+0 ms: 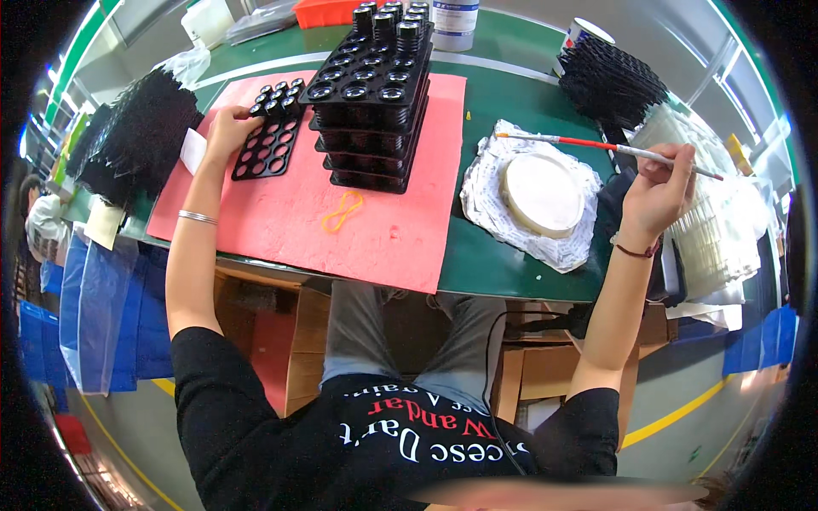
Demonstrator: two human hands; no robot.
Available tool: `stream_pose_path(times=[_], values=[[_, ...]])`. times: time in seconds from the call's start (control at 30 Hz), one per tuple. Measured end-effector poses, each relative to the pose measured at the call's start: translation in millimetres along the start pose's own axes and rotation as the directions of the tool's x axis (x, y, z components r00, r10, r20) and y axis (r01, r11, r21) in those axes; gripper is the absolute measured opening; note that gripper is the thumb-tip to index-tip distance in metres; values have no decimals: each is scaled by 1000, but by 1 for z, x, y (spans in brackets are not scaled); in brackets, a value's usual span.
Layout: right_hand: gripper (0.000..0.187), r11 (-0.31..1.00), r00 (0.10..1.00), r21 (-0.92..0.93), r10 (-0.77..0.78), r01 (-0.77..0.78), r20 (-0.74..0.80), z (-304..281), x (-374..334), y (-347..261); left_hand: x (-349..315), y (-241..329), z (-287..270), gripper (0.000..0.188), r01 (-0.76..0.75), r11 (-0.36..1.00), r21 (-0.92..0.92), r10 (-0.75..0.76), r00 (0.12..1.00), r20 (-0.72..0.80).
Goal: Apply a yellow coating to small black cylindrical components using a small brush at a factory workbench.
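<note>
My left hand (230, 134) is at the left edge of a black tray with round holes (262, 166), its fingers closed on one of the small black cylindrical parts (279, 100) standing at the tray's far end. The nearer holes show pink through them. In my right hand (660, 194) is a thin paintbrush (588, 143) with a red and silver handle, gripped near its back end. Its tip points left, above the far edge of a white paper wad (482, 189). On that wad sits a round dish (544, 196) with a white surface inside.
A tall stack of black trays (368, 145) bearing black parts stands on the pink mat (400, 238). A yellow rubber band (342, 211) lies nearby. Piled black trays (141, 136) flank it at left, more (612, 78) at far right. Clear plastic trays (711, 213) lie beyond my right hand.
</note>
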State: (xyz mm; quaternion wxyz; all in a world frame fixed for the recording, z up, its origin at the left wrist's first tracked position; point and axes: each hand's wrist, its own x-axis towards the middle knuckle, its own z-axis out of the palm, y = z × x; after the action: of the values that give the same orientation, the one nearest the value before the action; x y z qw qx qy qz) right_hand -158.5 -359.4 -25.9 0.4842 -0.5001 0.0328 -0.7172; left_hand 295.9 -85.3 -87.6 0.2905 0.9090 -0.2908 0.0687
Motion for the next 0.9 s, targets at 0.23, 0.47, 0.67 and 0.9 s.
stream_pose_path(times=[0.23,0.47,0.67,0.9], values=[[28,997,998,-56,-44,46,39,1,-2,3,13,19,-28,36,-253,955,152,282,936,-212],[28,977,993,-177,-112,117,34,1,-3,2,-23,172,-46,38,-534,801,-272,535,841,-78],[29,973,993,-198,-108,115,50,1,-4,2,-6,200,-29,41,-576,807,-130,585,810,48],[33,973,989,-181,-131,141,69,3,-1,4,6,196,-32,37,-592,799,-101,597,802,23]])
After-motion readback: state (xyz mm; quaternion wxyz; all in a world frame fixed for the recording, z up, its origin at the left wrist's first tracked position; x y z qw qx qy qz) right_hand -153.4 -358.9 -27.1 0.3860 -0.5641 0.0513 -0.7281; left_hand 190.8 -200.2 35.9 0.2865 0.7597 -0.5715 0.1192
